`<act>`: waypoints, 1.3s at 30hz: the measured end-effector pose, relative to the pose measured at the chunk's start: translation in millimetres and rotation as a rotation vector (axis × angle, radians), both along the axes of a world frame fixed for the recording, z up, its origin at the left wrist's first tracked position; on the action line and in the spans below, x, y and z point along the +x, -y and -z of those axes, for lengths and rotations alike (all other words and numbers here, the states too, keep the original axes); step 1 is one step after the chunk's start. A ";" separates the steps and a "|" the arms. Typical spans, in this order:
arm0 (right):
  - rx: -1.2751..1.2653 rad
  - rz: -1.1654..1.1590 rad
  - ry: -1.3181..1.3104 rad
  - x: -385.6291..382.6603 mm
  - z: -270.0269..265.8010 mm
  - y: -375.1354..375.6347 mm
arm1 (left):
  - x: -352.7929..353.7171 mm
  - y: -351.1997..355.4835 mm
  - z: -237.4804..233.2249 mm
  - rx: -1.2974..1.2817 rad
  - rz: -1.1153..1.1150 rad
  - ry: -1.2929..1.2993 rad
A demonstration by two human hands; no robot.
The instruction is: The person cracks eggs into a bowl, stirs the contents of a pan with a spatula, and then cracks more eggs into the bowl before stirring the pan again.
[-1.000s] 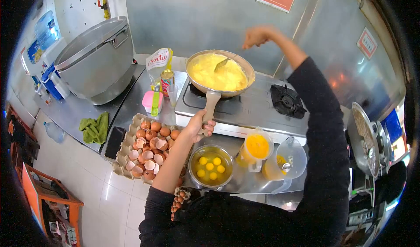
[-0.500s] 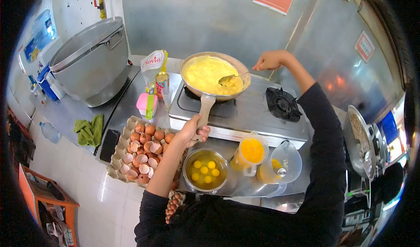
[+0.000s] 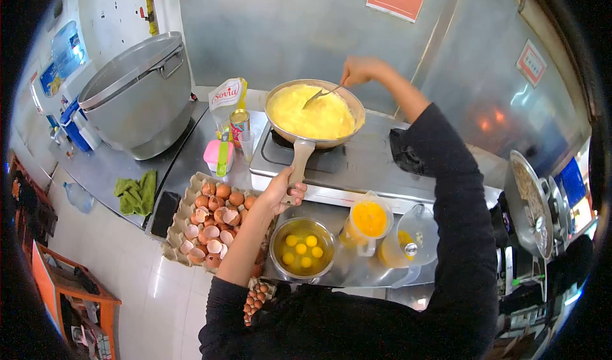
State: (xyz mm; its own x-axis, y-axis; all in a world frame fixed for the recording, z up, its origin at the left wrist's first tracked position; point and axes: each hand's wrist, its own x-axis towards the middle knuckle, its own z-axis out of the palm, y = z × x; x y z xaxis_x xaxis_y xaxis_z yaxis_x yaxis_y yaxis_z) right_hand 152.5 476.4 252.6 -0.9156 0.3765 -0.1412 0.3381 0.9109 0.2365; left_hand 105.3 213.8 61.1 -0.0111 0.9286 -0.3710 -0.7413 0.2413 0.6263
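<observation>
My left hand (image 3: 284, 193) is wrapped round the beige handle of a frying pan (image 3: 303, 152), which sits on the left burner of the stove. Yellow egg (image 3: 294, 113), soft and partly set, fills the pan. Above its far right rim, my right hand (image 3: 361, 71) grips a metal spoon (image 3: 313, 97), whose tip is in the egg. Close by my left hand stand a metal bowl (image 3: 331, 266) of raw eggs with several whole yolks and an egg tray (image 3: 171, 250) heaped with broken brown shells.
A jug of beaten egg (image 3: 369, 218) and a second clear jug (image 3: 421, 227) with a whisk stand before the stove (image 3: 376, 157). A can (image 3: 240, 127), a pink tub (image 3: 213, 156) and a Sovia pouch (image 3: 227, 99) are left of it. Further left are a large pot (image 3: 137, 99) and a green cloth (image 3: 136, 193).
My right hand has moved left and up, drawing the spoon from the pan's right side toward its middle. My left hand keeps its hold on the handle.
</observation>
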 end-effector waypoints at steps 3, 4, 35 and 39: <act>0.071 0.187 0.166 16.9 -53.9 30.9 | 0.1 -0.1 2.6 0.017 -0.011 0.023; 0.136 0.202 0.241 23.5 -70.1 54.9 | 0.2 -0.2 2.5 0.019 -0.012 0.035; 0.479 -0.005 0.015 37.2 -44.4 106.3 | 3.8 0.1 -1.7 0.013 -0.027 -0.008; 0.451 0.018 0.167 31.6 -48.9 134.2 | 5.7 -2.1 0.2 0.028 -0.026 0.010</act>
